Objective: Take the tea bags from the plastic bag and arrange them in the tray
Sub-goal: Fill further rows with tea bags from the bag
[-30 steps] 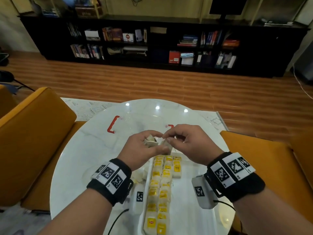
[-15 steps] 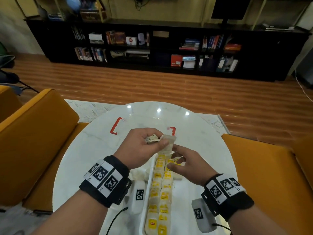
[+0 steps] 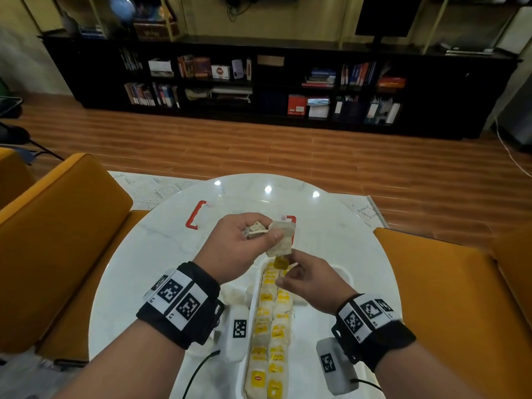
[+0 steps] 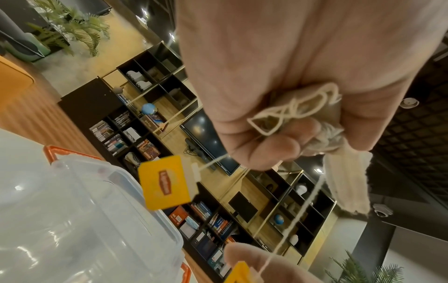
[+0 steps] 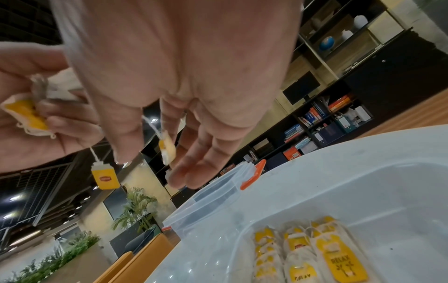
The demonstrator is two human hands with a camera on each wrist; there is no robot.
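Tea bags point(image 3: 270, 326) in tray point(image 3: 311, 329); container point(image 3: 239, 207) behind tray.

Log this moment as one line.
left hand: grips bunched paper tea bags | right hand: pinches yellow tag | white plastic tray: holds tea-bag rows

We record a round white marble table point(image 3: 149, 254) with a mustard-yellow chair on its left point(image 3: 57, 240) and another on its right point(image 3: 460, 298). A clear plastic storage box point(image 4: 72, 220) with orange latches sits at the table's far side. Beyond the wooden floor point(image 3: 316, 151), a black bookshelf point(image 3: 273, 90) holds books. Above it are a dark monitor point(image 3: 387, 15) and a blue globe point(image 3: 122, 8).
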